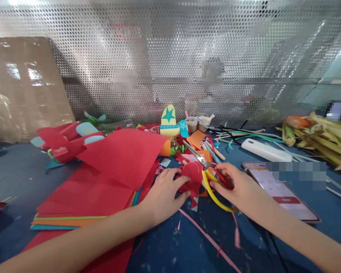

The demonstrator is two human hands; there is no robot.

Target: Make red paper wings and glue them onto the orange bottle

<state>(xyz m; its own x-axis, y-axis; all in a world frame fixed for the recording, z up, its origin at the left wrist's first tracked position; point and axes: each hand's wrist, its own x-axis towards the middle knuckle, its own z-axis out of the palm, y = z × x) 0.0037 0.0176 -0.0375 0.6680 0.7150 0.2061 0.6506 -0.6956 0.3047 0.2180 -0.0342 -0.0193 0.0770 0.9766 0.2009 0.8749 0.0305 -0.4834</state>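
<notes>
My left hand (164,193) pinches a small rounded piece of red paper (192,175) just above the blue table (187,246). My right hand (238,185) is closed around the yellow and red handles of a pair of scissors (204,163). The metal blades point up and to the left, over the top edge of the red piece. Both hands meet near the middle of the view.
A stack of coloured paper sheets (102,182) with red on top lies left of my hands. A phone (281,191) lies to the right, a white case (265,150) behind it. Paper crafts, straws and scraps crowd the back, and dried leaves (324,140) lie at the right. A perforated metal screen (170,57) closes the rear.
</notes>
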